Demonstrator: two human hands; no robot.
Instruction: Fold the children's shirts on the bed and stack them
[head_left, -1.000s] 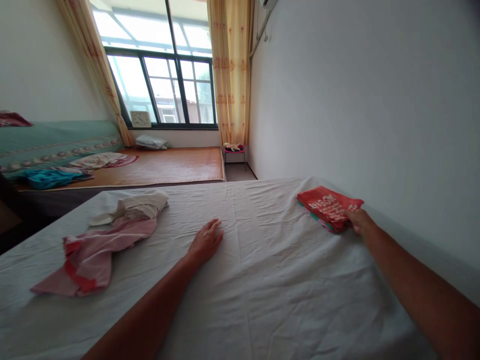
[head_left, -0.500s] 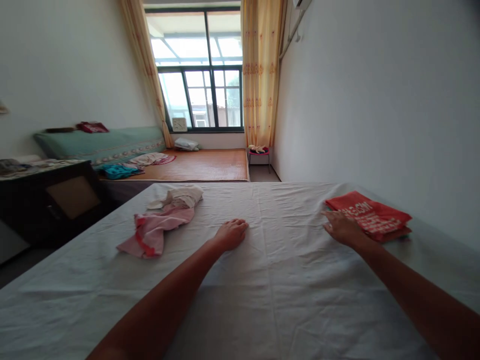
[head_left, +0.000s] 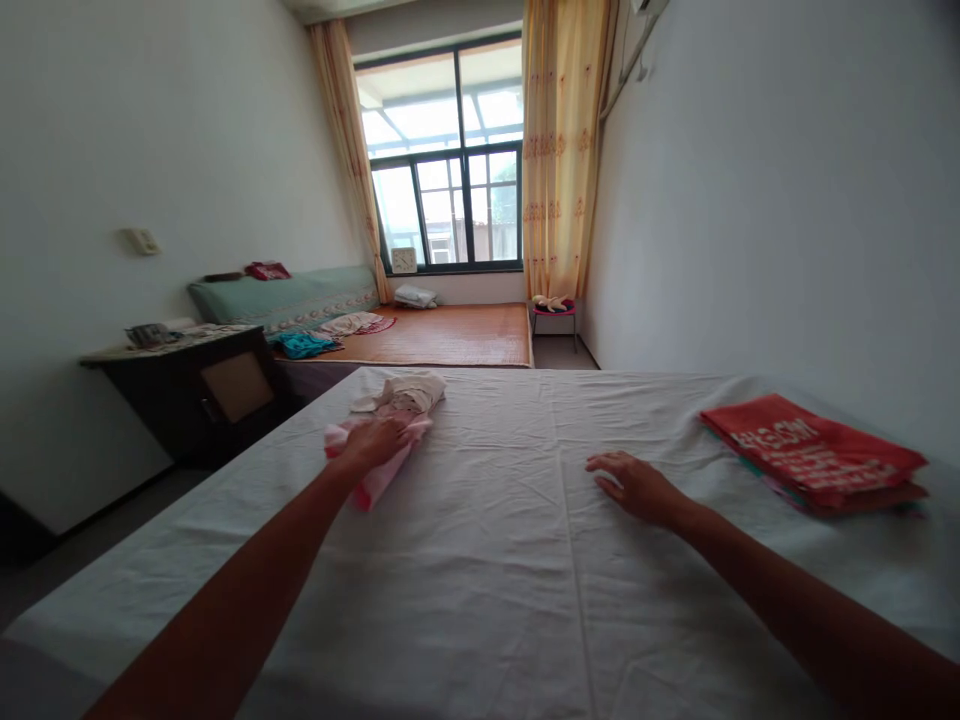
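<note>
My left hand [head_left: 377, 440] reaches out to the crumpled pink garment [head_left: 375, 478] on the white bed sheet [head_left: 487, 560], its fingers closed on the cloth. A cream garment [head_left: 405, 388] lies bunched just beyond the pink one. My right hand [head_left: 634, 487] rests flat on the sheet near the middle, fingers apart, holding nothing. A folded red cloth with white lettering [head_left: 814, 447] tops a small stack at the right, close to the wall and apart from my right hand.
A dark wooden cabinet [head_left: 202, 390] stands left of the bed. Beyond lies a second bed with a bamboo mat [head_left: 450, 335], clothes [head_left: 304, 344] and a green bolster [head_left: 285, 298]. A small stool [head_left: 553, 312] stands under the window by yellow curtains [head_left: 559, 150].
My left hand moved from the middle of the sheet to the pink garment and closed on it. My right hand left the red stack and slid toward the centre. The view turned left.
</note>
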